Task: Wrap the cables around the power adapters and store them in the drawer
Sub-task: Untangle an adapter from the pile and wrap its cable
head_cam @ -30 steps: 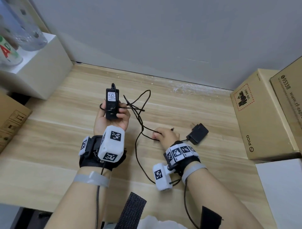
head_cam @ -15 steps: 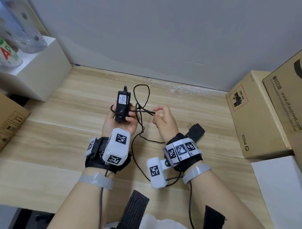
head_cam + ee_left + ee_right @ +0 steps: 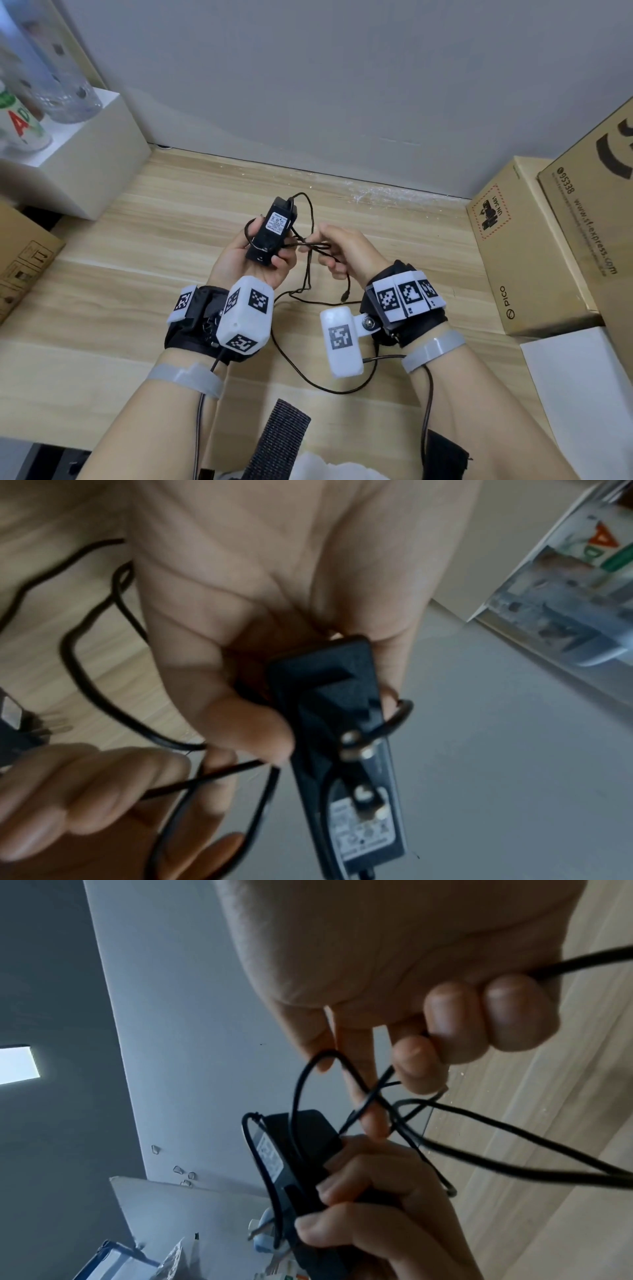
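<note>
Left hand [image 3: 251,257] holds the black adapter [image 3: 270,233] above the wooden table [image 3: 102,308], fingers and thumb curled round its body, label side up. Right hand [image 3: 346,251] sits just beside it, fingers curled and pinching the thin black cable [image 3: 308,245], which loops round the adapter and trails down to the table between the wrists. How many turns lie on the adapter is unclear, perhaps one, as the wrist views are blurred.
</note>
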Available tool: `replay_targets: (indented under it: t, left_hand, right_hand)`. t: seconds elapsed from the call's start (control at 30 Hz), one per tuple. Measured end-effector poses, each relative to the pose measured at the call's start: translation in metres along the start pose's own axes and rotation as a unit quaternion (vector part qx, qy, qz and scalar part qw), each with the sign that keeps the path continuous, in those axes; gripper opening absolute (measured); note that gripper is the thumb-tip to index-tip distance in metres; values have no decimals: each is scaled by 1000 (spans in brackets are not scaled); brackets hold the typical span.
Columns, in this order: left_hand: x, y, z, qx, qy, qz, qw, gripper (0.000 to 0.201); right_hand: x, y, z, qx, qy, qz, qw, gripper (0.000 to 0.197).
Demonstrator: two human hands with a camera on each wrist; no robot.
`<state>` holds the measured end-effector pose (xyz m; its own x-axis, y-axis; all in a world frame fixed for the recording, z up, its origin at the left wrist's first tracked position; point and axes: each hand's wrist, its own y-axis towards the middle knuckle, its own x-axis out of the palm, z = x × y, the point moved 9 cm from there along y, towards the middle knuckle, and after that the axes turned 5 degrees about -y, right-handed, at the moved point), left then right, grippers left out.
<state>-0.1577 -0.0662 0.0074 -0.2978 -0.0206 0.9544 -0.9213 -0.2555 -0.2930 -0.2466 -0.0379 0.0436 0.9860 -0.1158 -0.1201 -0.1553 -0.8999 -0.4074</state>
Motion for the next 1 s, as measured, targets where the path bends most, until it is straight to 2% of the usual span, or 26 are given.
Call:
replay_targets:
  t: [0.07, 0.13, 0.2, 0.27, 0.33, 0.43, 0.5, 0.57, 0.63, 0.8, 0.9, 0.97, 1.0]
  left_hand:
    - [1, -1, -1, -6, 14, 3, 1000, 42]
    - [-1, -2, -2, -14, 28, 12, 999, 41]
    - [-1, -4, -2, -21, 40, 11, 999, 41]
    - [-3, -6, -2, -22, 58, 12, 998, 42]
    - [-4, -8, -1, -24, 72, 8, 997, 42]
    - [-3, -11, 2, -17, 86, -4, 996, 44]
    - [-1, -12, 4, -12, 88, -15, 996, 45]
    - [2, -13, 5, -6, 90, -28, 996, 46]
    - [7, -14, 6, 2, 89, -42, 995, 48]
    - [25, -18, 9, 18, 57, -63, 996, 46]
    - [34, -19, 10, 24, 45, -68, 996, 48]
    - [40, -18, 9, 22, 43, -75, 996, 48]
    - [43, -17, 8, 20, 43, -81, 996, 48]
  right_hand:
    - [3, -4, 0, 7, -58, -21, 998, 34]
    - [2, -7, -4, -7, -81, -4, 997, 26]
    - [-8, -9, -10, -40, -49, 50, 997, 21]
    - [-27, -10, -11, -73, 29, 134, 988, 17]
    - [-48, -14, -10, -96, 145, 209, 962, 18]
    - [-71, -19, -6, -122, 328, 261, 900, 22]
    - [-85, -23, -1, -123, 374, 302, 868, 25]
    - [-95, -25, 7, -122, 382, 326, 856, 27]
    - [-100, -24, 14, -115, 357, 328, 867, 26]
    - [-94, -22, 30, -32, 137, 295, 945, 25]
    - [-64, -15, 34, 49, -18, 180, 982, 32]
    - [-44, -12, 38, 91, -97, 110, 985, 26]
    - [-41, -10, 38, 95, -124, 108, 982, 17]
